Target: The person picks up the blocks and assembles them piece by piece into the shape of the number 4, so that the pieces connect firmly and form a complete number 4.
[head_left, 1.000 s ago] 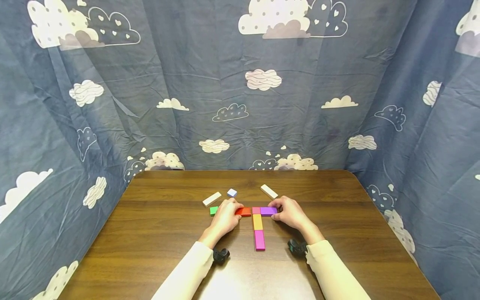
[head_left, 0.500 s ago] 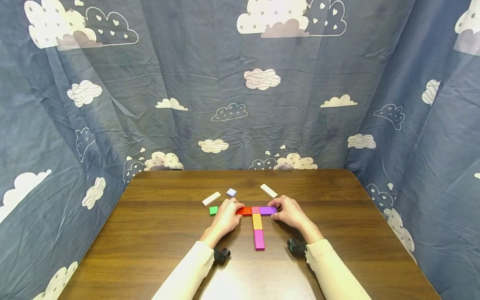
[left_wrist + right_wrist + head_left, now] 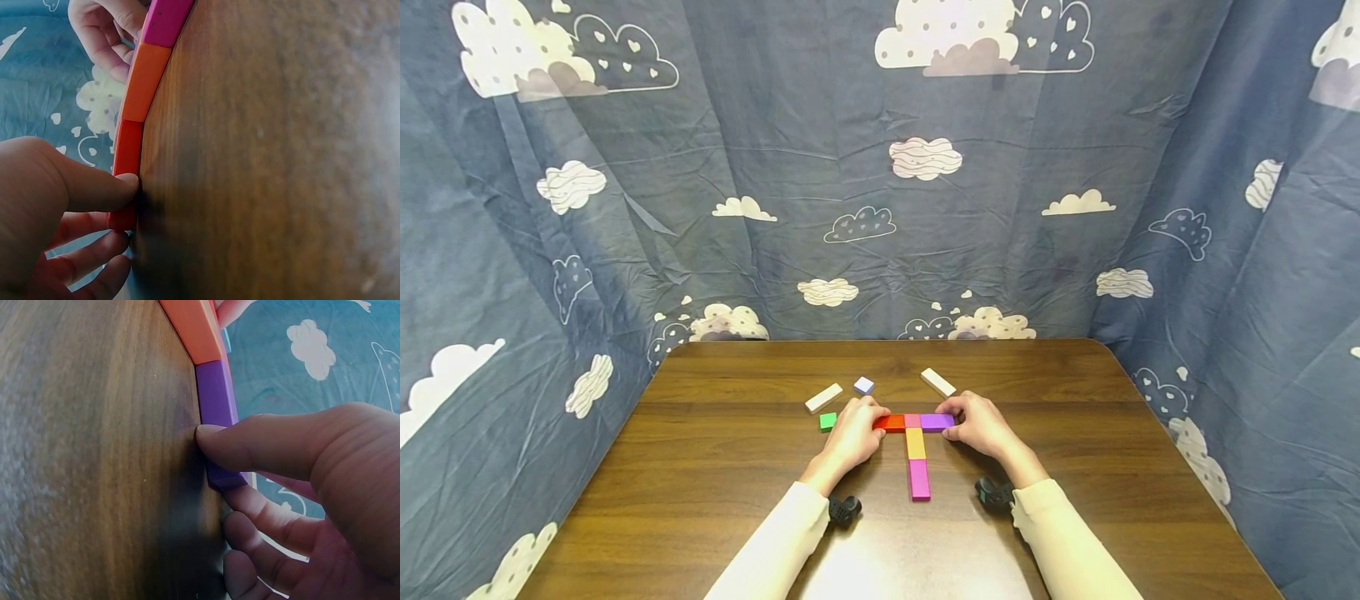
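Flat on the table, several coloured blocks form a T. Its bar runs from a red block [image 3: 891, 423] through a small pink block [image 3: 912, 421] to a purple block [image 3: 936, 422]; an orange block [image 3: 915, 443] and a magenta block [image 3: 919, 481] make the stem. My left hand [image 3: 854, 434] pinches the red block near its outer end, thumb on the near side, as the left wrist view shows. At the bar's other end my right hand [image 3: 981, 427] pinches the purple block between thumb and fingers. In the head view, the left hand covers part of the red block.
Left of my left hand lies a small green block [image 3: 827, 422]. Behind the T are a white block [image 3: 824, 398], a small light-blue block [image 3: 863, 386] and a second white block [image 3: 937, 382], close to my right hand. A patterned curtain [image 3: 865, 275] hangs behind the table.
My left hand has slid the red block slightly right, closing the small gap between it and the pink block. The right hand has stayed on the purple block.
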Motion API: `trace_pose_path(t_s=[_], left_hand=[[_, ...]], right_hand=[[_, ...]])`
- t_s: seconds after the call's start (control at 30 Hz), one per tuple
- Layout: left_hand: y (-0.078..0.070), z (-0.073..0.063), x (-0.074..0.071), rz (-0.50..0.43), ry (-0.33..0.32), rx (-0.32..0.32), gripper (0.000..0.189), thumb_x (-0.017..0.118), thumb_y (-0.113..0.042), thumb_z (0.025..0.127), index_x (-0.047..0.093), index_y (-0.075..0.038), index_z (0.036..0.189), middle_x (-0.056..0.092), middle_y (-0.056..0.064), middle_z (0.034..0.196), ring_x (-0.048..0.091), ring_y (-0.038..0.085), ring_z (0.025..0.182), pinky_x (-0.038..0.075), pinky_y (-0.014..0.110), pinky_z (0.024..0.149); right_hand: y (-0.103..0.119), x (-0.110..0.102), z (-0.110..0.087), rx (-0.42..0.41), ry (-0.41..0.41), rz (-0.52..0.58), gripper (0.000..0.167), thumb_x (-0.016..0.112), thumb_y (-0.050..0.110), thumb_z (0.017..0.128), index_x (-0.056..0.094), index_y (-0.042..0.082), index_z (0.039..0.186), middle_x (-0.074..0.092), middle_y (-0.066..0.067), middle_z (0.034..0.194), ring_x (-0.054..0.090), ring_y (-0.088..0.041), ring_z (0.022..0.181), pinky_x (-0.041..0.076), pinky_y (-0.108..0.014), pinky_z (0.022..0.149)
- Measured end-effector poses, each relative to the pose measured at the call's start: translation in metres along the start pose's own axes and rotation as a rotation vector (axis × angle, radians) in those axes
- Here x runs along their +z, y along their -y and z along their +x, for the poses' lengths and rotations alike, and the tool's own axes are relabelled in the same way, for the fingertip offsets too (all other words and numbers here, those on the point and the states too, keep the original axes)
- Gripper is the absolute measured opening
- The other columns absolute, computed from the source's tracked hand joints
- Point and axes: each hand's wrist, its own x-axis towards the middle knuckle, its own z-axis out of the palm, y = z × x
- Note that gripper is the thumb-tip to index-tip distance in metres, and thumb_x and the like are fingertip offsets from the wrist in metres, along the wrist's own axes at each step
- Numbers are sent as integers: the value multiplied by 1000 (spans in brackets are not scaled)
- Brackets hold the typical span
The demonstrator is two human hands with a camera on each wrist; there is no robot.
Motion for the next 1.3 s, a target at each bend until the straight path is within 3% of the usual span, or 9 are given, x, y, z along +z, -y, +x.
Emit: trace_pose_path(t_s=[0.33, 0.8, 1.3], left_hand=[[1, 4, 1, 2, 10, 4, 28, 80, -12, 83, 78, -13, 111, 67, -3, 103, 59, 19, 96, 50, 35, 82], [0, 0, -2, -7, 27, 4, 28, 80, -12, 83, 77, -13, 111, 66, -3, 103, 58, 20, 95, 50, 36, 83], [2, 1, -1, -2, 32, -3, 30, 80, -12, 83, 77, -14, 113, 67, -3, 104, 58, 20, 97, 50, 36, 85]], right_hand=[[-1, -3, 1, 2, -7, -2, 30, 87, 7, 69, 77, 15, 96, 62, -3, 84, 58, -22, 78, 44, -36, 69], [-1, 0, -1, 16, 16, 7, 32, 89, 9, 68, 77, 15, 97, 62, -3, 84, 57, -19, 77, 45, -35, 69], [1, -1, -1, 3, 9, 16, 32, 88, 7, 68, 77, 13, 96, 62, -4, 85, 58, -23, 79, 45, -36, 70]])
